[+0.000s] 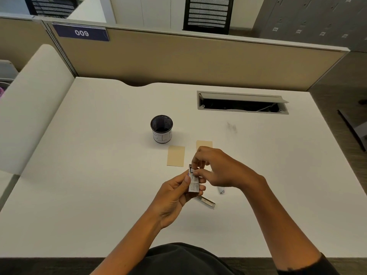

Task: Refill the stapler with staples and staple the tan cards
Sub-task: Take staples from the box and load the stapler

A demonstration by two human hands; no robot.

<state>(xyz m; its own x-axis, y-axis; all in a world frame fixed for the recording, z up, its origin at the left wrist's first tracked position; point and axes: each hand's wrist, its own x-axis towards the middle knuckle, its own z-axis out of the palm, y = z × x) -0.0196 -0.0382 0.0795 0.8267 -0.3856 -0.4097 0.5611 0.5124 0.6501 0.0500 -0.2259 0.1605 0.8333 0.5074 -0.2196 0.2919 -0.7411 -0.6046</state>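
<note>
My left hand (174,197) grips a small staple box (194,184) upright above the desk. My right hand (216,167) pinches the box's top end with thumb and fingertips. A silver metal stapler part (206,202) lies flat on the desk just below the box. A white stapler piece (221,190) shows under my right wrist, mostly hidden. Two tan cards lie apart on the desk: one (176,156) to the left of my hands, the other (204,144) partly covered by my right hand.
A black mesh pen cup (161,129) stands beyond the cards. An open cable tray (242,103) is set into the white desk (79,175) at the back right. A tan partition (178,58) closes the desk's far edge.
</note>
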